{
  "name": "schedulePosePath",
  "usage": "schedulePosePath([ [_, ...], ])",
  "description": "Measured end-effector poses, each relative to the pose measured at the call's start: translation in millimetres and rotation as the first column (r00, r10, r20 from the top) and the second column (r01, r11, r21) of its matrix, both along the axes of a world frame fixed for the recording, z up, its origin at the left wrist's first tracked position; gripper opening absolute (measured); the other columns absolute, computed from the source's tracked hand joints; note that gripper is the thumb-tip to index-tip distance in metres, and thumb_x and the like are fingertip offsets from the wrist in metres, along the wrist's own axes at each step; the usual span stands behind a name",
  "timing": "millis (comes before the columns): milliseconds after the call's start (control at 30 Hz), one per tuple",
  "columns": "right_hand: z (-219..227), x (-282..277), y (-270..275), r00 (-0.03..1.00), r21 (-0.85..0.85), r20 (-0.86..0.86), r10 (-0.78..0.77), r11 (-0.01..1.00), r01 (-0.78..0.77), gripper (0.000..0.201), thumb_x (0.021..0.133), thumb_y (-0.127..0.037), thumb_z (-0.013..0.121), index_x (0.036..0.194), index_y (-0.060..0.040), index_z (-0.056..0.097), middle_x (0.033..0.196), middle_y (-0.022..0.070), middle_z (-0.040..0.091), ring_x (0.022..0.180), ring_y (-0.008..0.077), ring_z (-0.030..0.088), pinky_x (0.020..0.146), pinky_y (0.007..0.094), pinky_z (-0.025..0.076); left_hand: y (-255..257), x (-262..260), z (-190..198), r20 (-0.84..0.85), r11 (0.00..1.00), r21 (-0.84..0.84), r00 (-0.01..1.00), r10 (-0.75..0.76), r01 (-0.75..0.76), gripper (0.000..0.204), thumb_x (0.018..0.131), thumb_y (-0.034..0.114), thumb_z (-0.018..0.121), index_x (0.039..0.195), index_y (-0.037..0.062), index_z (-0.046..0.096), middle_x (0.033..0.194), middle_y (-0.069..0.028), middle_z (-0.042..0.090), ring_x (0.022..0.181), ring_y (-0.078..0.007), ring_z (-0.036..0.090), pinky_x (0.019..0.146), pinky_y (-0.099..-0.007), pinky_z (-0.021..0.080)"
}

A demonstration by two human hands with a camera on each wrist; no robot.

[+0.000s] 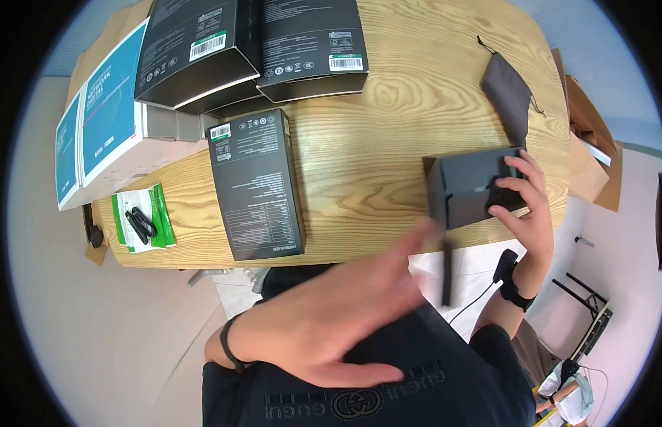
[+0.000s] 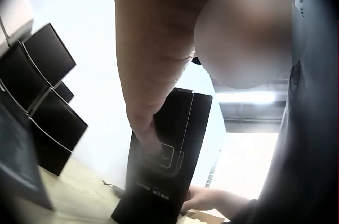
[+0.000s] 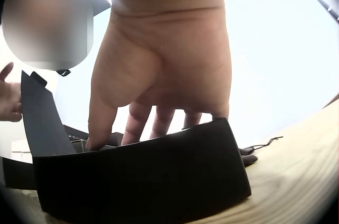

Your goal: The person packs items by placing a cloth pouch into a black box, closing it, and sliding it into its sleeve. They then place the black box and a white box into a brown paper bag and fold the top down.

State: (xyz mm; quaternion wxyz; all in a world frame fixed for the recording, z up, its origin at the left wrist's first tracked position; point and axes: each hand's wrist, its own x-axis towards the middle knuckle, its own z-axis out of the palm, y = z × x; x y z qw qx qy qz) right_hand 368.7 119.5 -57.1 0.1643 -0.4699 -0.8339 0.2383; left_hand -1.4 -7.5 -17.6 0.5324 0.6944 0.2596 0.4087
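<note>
A dark box (image 1: 466,186) lies open at the table's right front, its lid flap (image 3: 45,115) raised on one side. My right hand (image 1: 524,203) bends over it, thumb and fingers reaching down into the opening around a black object (image 1: 503,192); the fingertips are partly hidden by the box wall in the right wrist view. My left hand (image 1: 338,313), blurred, stretches toward the box with straight fingers and the thumb apart. In the left wrist view, a finger overlaps the black printed face (image 2: 164,155) of the box.
A dark printed box (image 1: 256,185) lies at centre left. Behind it are stacked black boxes (image 1: 313,50) and blue-and-white boxes (image 1: 110,114). A green-and-white packet (image 1: 160,213) with a black cable sits at the left edge. A grey drawstring pouch (image 1: 507,92) lies at back right.
</note>
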Motion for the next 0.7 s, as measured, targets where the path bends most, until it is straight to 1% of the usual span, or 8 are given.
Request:
schedulePosePath([
  [100, -10.1, 16.5, -0.4, 0.991, 0.029, -0.096, -0.089, 0.995, 0.092, 0.045, 0.068, -0.011, 0.089, 0.109, -0.009, 0.072, 0.141, 0.0087, 0.061, 0.148, 0.0404, 0.04, 0.117, 0.0503, 0.037, 13.6, 33.0, 9.8, -0.073, 0.993, -0.013, 0.99, -0.122, 0.121, 0.086, 0.086, 0.025, 0.08, 0.158, 0.0082, 0.035, 0.16, -0.029, 0.034, 0.144, -0.0491, 0.039, 0.11, -0.054, 0.041],
  [167, -29.5, 39.3, -5.7, 0.872, -0.206, -0.378, -0.312, 0.946, 0.249, 0.048, 0.077, -0.007, 0.084, 0.122, -0.0081, 0.064, 0.139, 0.0118, 0.062, 0.149, 0.037, 0.04, 0.12, 0.0474, 0.035, 11.9, 38.8, 6.1, -0.55, 0.92, 0.328, 0.835, 0.0, 0.215, 0.082, 0.083, 0.02, 0.077, 0.155, 0.0127, 0.041, 0.161, -0.0166, 0.04, 0.144, -0.0411, 0.042, 0.111, -0.0503, 0.043],
  [267, -30.8, 63.6, -6.0, 0.729, -0.361, -0.49, -0.478, 0.873, 0.329, 0.045, 0.084, 0.001, 0.075, 0.127, -0.0037, 0.059, 0.137, 0.0136, 0.063, 0.15, 0.0346, 0.041, 0.122, 0.046, 0.032, 11.8, 25.4, 8.0, -0.538, 0.966, 0.236, 0.842, 0.04, 0.105, 0.075, 0.077, 0.018, 0.078, 0.147, 0.0125, 0.052, 0.156, -0.0091, 0.048, 0.145, -0.0364, 0.042, 0.112, -0.0496, 0.042],
  [467, -27.6, 99.8, 21.0, 0.866, -0.149, -0.354, -0.353, 0.936, 0.32, 0.039, 0.091, 0.01, 0.063, 0.128, -0.001, 0.06, 0.138, 0.0129, 0.062, 0.148, 0.0303, 0.044, 0.122, 0.0418, 0.031, -10.0, -45.0, 5.4, -0.636, 0.971, 0.157, 0.734, 0.238, -0.179, 0.059, 0.077, 0.024, 0.081, 0.132, 0.0086, 0.065, 0.151, -0.0134, 0.052, 0.146, -0.044, 0.038, 0.114, -0.0548, 0.035],
  [533, -17.6, 111.8, 40.7, 0.864, -0.129, -0.259, -0.433, 0.902, 0.413, 0.037, 0.098, -0.004, 0.064, 0.135, -0.0041, 0.06, 0.143, 0.0106, 0.061, 0.143, 0.0264, 0.048, 0.119, 0.0417, 0.034, -21.6, -61.7, -2.0, -0.82, 0.911, 0.255, 0.427, 0.381, -0.324, 0.057, 0.081, 0.031, 0.08, 0.132, 0.0109, 0.067, 0.157, -0.015, 0.047, 0.149, -0.0461, 0.032, 0.118, -0.0562, 0.028],
  [567, -7.0, 99.6, 49.9, 0.864, -0.133, -0.259, -0.431, 0.902, 0.41, 0.037, 0.098, -0.004, 0.064, 0.135, -0.0041, 0.06, 0.143, 0.0106, 0.061, 0.143, 0.0264, 0.048, 0.119, 0.0417, 0.034, -27.0, -65.9, -6.8, -0.822, 0.911, 0.253, 0.425, 0.38, -0.326, 0.057, 0.081, 0.031, 0.08, 0.132, 0.0109, 0.067, 0.157, -0.015, 0.047, 0.149, -0.0461, 0.032, 0.118, -0.0562, 0.028],
  [633, 16.9, 68.2, 69.2, 0.902, -0.027, 0.094, -0.421, 0.905, 0.425, 0.042, 0.102, -0.021, 0.065, 0.143, -0.0104, 0.058, 0.147, 0.0082, 0.059, 0.141, 0.0236, 0.049, 0.117, 0.0415, 0.035, -37.0, -71.5, -17.6, -0.903, 0.888, 0.289, 0.205, 0.377, -0.358, 0.058, 0.083, 0.037, 0.079, 0.136, 0.0175, 0.067, 0.162, -0.0154, 0.04, 0.152, -0.0461, 0.026, 0.119, -0.0571, 0.023],
  [700, 18.5, 52.0, 90.6, 0.899, -0.05, 0.21, -0.384, 0.914, 0.402, 0.048, 0.102, -0.029, 0.065, 0.148, -0.015, 0.056, 0.149, 0.0078, 0.057, 0.143, 0.0233, 0.047, 0.117, 0.0411, 0.035, -41.7, -74.4, -21.4, -0.922, 0.895, 0.252, 0.19, 0.338, -0.369, 0.058, 0.083, 0.037, 0.079, 0.138, 0.0227, 0.067, 0.165, -0.0152, 0.035, 0.154, -0.046, 0.022, 0.119, -0.0582, 0.023],
])
